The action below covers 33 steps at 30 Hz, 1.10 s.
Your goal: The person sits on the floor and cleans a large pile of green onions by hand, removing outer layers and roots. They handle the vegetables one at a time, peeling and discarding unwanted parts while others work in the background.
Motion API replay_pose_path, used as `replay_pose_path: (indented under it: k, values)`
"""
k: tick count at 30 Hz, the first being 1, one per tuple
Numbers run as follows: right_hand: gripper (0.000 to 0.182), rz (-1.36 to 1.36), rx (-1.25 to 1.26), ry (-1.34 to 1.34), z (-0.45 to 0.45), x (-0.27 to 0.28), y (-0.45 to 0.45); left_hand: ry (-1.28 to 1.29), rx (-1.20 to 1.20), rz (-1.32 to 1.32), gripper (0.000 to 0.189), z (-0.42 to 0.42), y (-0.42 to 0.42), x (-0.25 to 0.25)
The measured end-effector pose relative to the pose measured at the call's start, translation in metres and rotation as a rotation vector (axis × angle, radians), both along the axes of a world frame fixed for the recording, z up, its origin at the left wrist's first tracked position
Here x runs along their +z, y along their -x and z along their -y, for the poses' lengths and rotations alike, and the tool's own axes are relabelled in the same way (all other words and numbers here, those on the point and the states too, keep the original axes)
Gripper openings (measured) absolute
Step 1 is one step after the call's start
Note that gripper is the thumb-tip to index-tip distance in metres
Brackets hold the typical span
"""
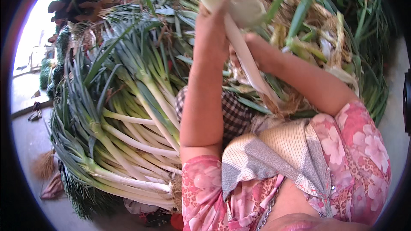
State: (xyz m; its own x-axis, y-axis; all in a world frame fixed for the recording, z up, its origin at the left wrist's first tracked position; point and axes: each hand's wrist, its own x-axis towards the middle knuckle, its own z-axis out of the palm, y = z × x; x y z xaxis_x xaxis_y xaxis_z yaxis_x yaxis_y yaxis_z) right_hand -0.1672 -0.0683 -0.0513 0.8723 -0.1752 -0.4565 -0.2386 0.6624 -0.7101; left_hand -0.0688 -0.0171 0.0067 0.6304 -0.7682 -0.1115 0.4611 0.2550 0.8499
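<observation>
A long leek-like green onion (239, 40) runs aslant in front of my chest, its root end low near my apron and its paler green part at the top edge. My left hand (213, 12) is closed round the upper part of this stalk. My right hand (247, 49) is beside and partly behind the stalk's white shaft; its fingers are mostly hidden, so I cannot tell what it grips. A pale, blurred leaf or peeled layer (247, 11) shows just right of my left hand.
Green onions with white shafts (138, 147) lie heaped at the left. Dry peelings and torn leaves (324, 35) are piled at the upper right, with more green leaves (372, 48) beyond. A brush-like straw bundle (44, 166) and a crumpled cloth (53, 187) lie on the floor at far left.
</observation>
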Motion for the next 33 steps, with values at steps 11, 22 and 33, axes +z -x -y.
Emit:
replay_pose_path:
  k: [11,22,33]
  values:
    - [0.019,0.141,-0.058,-0.021,0.000,0.035,0.028,0.555,-0.115,-0.546,0.034,-0.037,-0.102,-0.020]
    - [0.037,-0.096,-0.107,0.213,-0.002,0.070,0.157,0.205,0.280,-0.582,0.037,-0.010,-0.096,-0.058]
    - [0.033,-0.145,-0.199,0.936,0.045,0.109,0.249,-0.044,0.569,-0.091,0.026,0.003,-0.083,-0.044]
